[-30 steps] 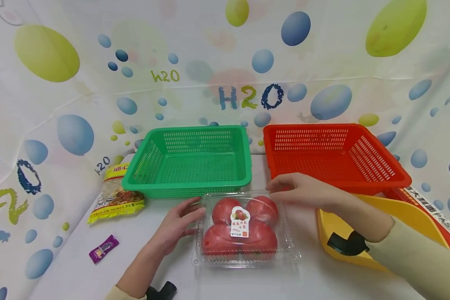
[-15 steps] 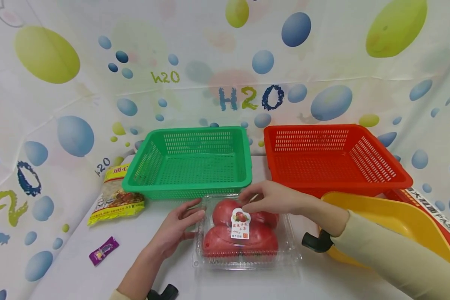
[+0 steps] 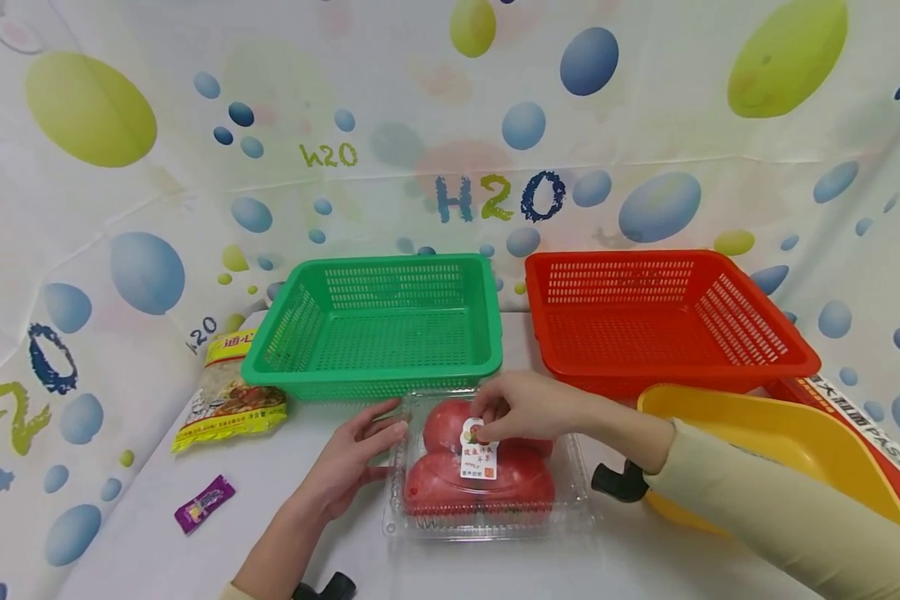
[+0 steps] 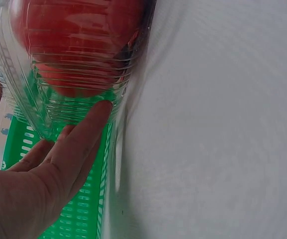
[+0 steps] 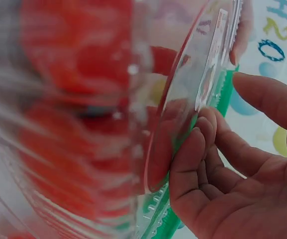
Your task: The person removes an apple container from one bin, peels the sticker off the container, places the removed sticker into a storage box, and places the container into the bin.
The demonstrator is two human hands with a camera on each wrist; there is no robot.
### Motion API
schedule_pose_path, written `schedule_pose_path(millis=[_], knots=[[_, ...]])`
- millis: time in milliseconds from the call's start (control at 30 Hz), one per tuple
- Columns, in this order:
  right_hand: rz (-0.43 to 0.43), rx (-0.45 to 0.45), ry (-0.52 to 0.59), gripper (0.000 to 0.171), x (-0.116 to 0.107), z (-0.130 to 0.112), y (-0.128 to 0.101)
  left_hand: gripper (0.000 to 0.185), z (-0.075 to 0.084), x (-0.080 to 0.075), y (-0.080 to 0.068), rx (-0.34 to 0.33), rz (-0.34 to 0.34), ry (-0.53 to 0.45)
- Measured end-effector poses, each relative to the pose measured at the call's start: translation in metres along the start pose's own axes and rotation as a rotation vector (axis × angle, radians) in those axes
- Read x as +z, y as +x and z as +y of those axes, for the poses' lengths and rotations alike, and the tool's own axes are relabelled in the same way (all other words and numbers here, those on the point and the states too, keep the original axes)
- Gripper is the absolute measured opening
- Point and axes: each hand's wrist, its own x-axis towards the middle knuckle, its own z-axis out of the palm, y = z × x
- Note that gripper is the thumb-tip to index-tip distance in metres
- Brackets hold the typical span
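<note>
A clear plastic clamshell box of red tomatoes (image 3: 495, 483) with a white label lies on the white table in front of the green basket (image 3: 371, 372). My left hand (image 3: 348, 467) rests flat against the box's left side, fingers straight; the left wrist view shows my fingertips (image 4: 96, 112) touching the ribbed wall of the box (image 4: 73, 59). My right hand (image 3: 528, 406) lies on the lid by the label, fingers curled down onto it. In the right wrist view those curled fingers (image 5: 195, 144) press on the lid of the box (image 5: 83, 124), the thumb held apart.
A red basket (image 3: 742, 321) stands right of the green one at the back. A yellow tray (image 3: 765, 433) and a pasta box (image 3: 862, 421) lie at the right. At the left lie a noodle packet (image 3: 228, 400) and a purple sweet wrapper (image 3: 204, 502).
My right hand has come left from the box's far right corner onto the lid, and its fingers have curled down at the label. The left hand has stayed put.
</note>
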Motion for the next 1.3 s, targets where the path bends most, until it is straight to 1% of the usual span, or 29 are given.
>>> schedule_pose_path(millis=[100,267,533,733,833,1100,1300], knots=[[0.014,0.015,-0.018,0.017,0.002,-0.002,0.002,0.062,0.000,0.000,0.000,0.002,0.000,0.002],[0.034,0.036,-0.003,0.013,0.005,-0.003,0.003,0.062,-0.001,-0.001,0.000,0.005,-0.003,0.010],[0.049,-0.018,0.010,0.019,0.007,0.000,0.005,0.062,-0.001,0.000,0.000,0.005,0.004,0.011],[0.054,0.002,-0.005,0.007,0.008,-0.001,0.005,0.062,0.000,0.000,-0.001,-0.002,0.007,0.015],[0.054,0.000,-0.001,0.007,0.007,0.000,0.005,0.062,0.000,0.000,-0.001,-0.004,0.010,0.021],[0.029,-0.028,0.051,0.003,0.001,0.000,0.003,0.063,0.000,0.000,-0.001,-0.002,0.007,0.021],[0.028,-0.036,0.099,0.004,-0.011,-0.001,-0.002,0.063,0.001,0.000,-0.001,-0.002,0.006,0.013]])
